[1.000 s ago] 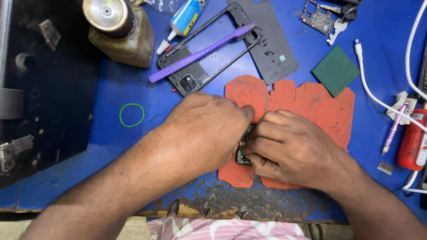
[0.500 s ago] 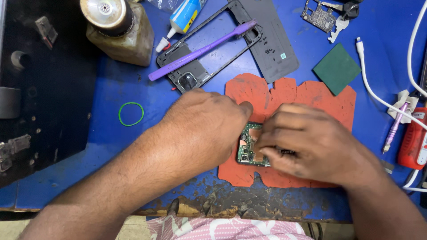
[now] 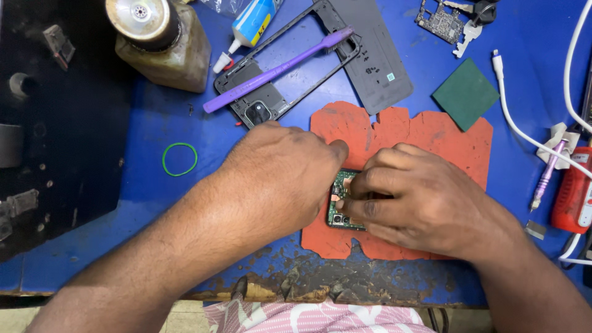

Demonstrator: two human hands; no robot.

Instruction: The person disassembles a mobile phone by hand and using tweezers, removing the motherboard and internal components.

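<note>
Phone already stripped: frame [image 3: 290, 68] and back cover [image 3: 376, 61] set aside up top. Circuit board [image 3: 341, 203] on the orange mat [image 3: 431, 139], pinched by right hand [image 3: 419, 206]; left hand [image 3: 283, 169] pressing its edge. Reassembly all left.

A circuit board [image 3: 341, 203] lies on a mat [image 3: 425, 139] near the front edge of the table [image 3: 154, 123], between the left hand [image 3: 280, 179] and right hand [image 3: 419, 200]. Behind the mat lies a phone frame [image 3: 290, 68] with a toothbrush [image 3: 277, 71] across it. A rubber band [image 3: 179, 159] lies left of the mat, a bottle [image 3: 160, 40] behind it.
</note>
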